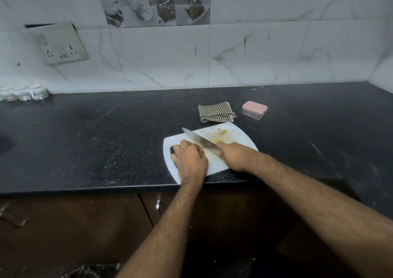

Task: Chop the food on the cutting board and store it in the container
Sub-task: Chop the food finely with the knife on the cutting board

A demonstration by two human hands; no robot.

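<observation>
White cutting board (238,138) lies mid-frame on the black tabletop (106,141). Right hand (234,156) grips the knife (200,139); left hand (190,159) rests curled beside the blade, its hold hidden. Yellow food pieces (222,132) lie above. Upper right stands the pink-lidded container (254,110), beside a checked cloth (214,111).

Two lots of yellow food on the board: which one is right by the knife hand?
The yellow piece beside the right hand, touching the knife blade. The other pieces lie apart near the cutting board's far edge.
</observation>
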